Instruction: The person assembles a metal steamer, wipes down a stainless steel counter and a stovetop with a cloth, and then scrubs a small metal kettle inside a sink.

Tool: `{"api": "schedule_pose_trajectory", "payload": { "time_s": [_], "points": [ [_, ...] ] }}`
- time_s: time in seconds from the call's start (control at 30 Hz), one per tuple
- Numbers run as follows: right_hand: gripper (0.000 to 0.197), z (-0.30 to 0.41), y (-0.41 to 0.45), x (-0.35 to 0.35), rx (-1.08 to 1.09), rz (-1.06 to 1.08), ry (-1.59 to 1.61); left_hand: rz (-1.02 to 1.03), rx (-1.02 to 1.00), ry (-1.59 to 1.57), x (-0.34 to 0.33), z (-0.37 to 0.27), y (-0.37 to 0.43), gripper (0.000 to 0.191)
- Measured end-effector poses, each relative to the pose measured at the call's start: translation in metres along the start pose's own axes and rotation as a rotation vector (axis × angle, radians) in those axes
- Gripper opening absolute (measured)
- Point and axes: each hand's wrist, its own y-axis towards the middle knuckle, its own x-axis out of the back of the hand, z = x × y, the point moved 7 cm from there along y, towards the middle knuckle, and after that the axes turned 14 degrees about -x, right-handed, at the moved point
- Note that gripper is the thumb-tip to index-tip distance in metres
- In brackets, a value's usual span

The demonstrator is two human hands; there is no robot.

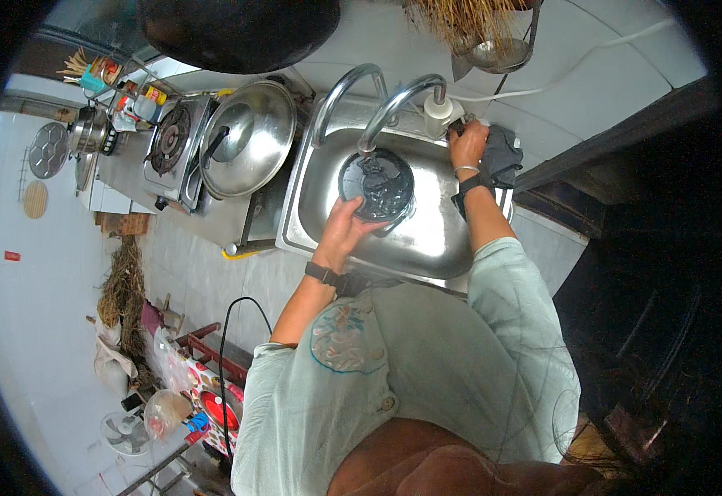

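Note:
My left hand [349,226] grips the near rim of a dark, see-through bowl [351,180] with rippling water in it. The bowl is over a stainless steel sink [438,248], under the mouth of a chrome gooseneck faucet [392,108]. This spout rises from a white faucet body [439,115] at the sink's back right. Beside that body, my right hand [469,146] is closed around a small dark part, apparently the tap's handle, mostly hidden by the fingers. A dark grey cloth [502,158] lies just right of this hand.
A second chrome spout [342,93] arches over the sink's left side. Further left are a large metal wok lid [261,139] and a gas stove [172,139]. A black wok [243,31] hangs above, and a metal ladle [500,56] is on the back wall.

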Motion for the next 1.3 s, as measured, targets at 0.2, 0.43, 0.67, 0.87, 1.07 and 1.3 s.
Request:
{"api": "schedule_pose_trajectory", "payload": {
  "time_s": [0.2, 0.43, 0.67, 0.87, 1.07, 1.3],
  "points": [
    [0.039, -0.009, -0.002, 0.0, -0.068, 0.16, -0.17, -0.007, -0.003, -0.06, -0.005, 0.002, 0.0, 0.039],
    [0.056, 0.008, -0.032, 0.035, 0.223, 0.107, -0.003, -0.009, 0.123, -0.099, 0.003, 0.018, 0.012, 0.046],
    [0.039, 0.033, -0.062, 0.032, -0.053, 0.825, 0.432, 0.11, 0.109, 0.171, -0.012, 0.015, 0.022, 0.05],
    [0.037, 0.033, -0.106, -0.002, -0.117, 0.921, 0.37, -0.252, 0.043, 0.769, 0.001, -0.012, 0.031, 0.044],
    [0.026, 0.037, -0.182, -0.004, -0.989, 1.008, 0.879, -0.389, -0.353, 0.69, 0.039, 0.016, 0.022, 0.046],
    [0.027, 0.02, -0.121, -0.009, -0.53, 0.966, 0.352, -0.333, -0.041, 0.73, 0.022, -0.01, 0.025, 0.044]
  ]
}}
